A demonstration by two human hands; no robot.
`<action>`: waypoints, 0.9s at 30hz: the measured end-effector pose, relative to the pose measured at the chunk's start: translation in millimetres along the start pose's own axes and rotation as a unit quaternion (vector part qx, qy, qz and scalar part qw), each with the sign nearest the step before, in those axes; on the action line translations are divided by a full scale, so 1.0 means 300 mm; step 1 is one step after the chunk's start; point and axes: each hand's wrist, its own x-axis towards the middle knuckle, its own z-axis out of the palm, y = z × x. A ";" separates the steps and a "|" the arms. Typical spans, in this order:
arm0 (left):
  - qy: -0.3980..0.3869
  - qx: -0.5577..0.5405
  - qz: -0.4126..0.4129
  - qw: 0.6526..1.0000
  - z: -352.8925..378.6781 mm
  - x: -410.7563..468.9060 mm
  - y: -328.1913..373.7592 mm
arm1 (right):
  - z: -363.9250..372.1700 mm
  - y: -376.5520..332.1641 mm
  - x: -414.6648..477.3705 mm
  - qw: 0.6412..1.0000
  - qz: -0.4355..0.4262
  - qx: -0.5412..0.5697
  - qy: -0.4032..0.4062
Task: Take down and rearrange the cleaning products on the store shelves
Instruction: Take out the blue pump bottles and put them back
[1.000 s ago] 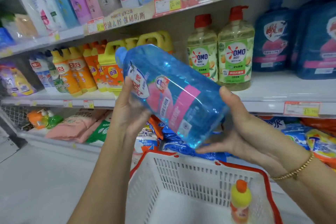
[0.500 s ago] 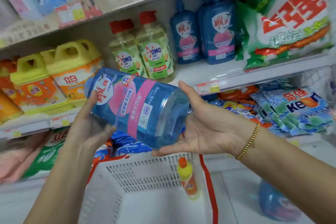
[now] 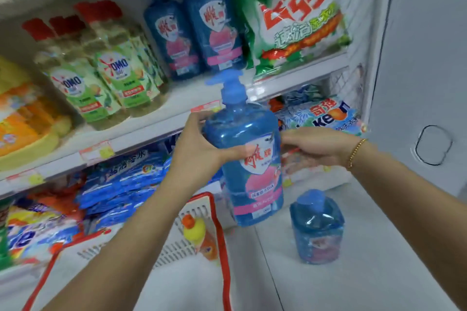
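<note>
Item: blue pump bottle (image 3: 246, 164) of cleaning liquid, clear blue plastic with a pink-and-white label, held upright in the air in front of the shelf (image 3: 151, 131) edge, above the floor and just right of the basket (image 3: 194, 209). Grip: left hand (image 3: 199, 151) wraps the upper body below the shoulder, thumb across the front, fingers out of sight behind; right hand (image 3: 316, 149) lies at the bottle's right flank with fingers fairly straight, and through the blur we cannot tell whether it touches. Condition: appears full, so we judge it heavy for one hand; walls stiff but smooth, likely slippery, and the liquid will slosh if tipped. Handling: we would not lift by the pump head, which may turn or pull loose; we would take the body just under the shoulder with one hand and lay the other flat beneath the base. Neighbours: matching blue bottles (image 3: 194, 32) stand on the shelf behind, between OMO bottles (image 3: 113, 75) and a detergent bag (image 3: 298, 15); a second blue bottle (image 3: 317, 230) stands on the floor to the right, apart from the held one; a small yellow-capped bottle (image 3: 194, 232) stands in the basket. Status: we judge the bottle taken down and not yet set in a new place
</note>
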 end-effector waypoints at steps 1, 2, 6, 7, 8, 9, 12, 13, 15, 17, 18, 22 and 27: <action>-0.010 0.017 -0.003 1.000 0.045 -0.002 -0.039 | -0.027 0.001 0.001 0.996 -0.016 -0.078 0.027; -0.018 0.029 -0.010 0.999 0.088 -0.005 -0.083 | -0.051 0.006 0.007 0.982 -0.022 -0.179 0.053; -0.024 0.045 -0.057 0.997 0.222 -0.038 -0.247 | -0.085 0.080 0.068 0.927 0.025 -0.374 0.027; -0.022 0.051 -0.066 0.996 0.246 -0.050 -0.290 | -0.081 0.103 0.081 0.932 0.028 -0.361 0.019; -0.019 0.052 -0.076 0.996 0.268 -0.059 -0.334 | -0.076 0.121 0.085 0.944 0.026 -0.329 0.010; -0.020 0.049 -0.088 0.995 0.290 -0.069 -0.374 | -0.072 0.139 0.091 0.959 0.019 -0.282 0.001; -0.036 0.044 -0.114 0.992 0.339 -0.090 -0.474 | -0.048 0.180 0.100 0.980 0.019 -0.197 -0.032; -0.044 0.050 -0.122 0.990 0.351 -0.098 -0.501 | -0.036 0.194 0.111 0.978 0.021 -0.204 -0.033; -0.052 0.052 -0.139 0.988 0.370 -0.106 -0.555 | -0.008 0.224 0.144 0.978 0.018 -0.209 -0.011; -0.054 0.041 -0.155 0.986 0.386 -0.110 -0.603 | 0.022 0.246 0.179 0.977 0.001 -0.213 0.015; -0.061 0.044 -0.165 0.983 0.392 -0.112 -0.616 | 0.037 0.252 0.193 0.971 -0.011 -0.237 0.023; -0.075 0.067 -0.192 0.976 0.415 -0.107 -0.642 | 0.068 0.260 0.236 0.924 -0.055 -0.376 0.045; -0.138 0.113 -0.215 0.960 0.395 -0.079 -0.653 | 0.083 0.231 0.256 0.904 -0.057 -0.424 0.008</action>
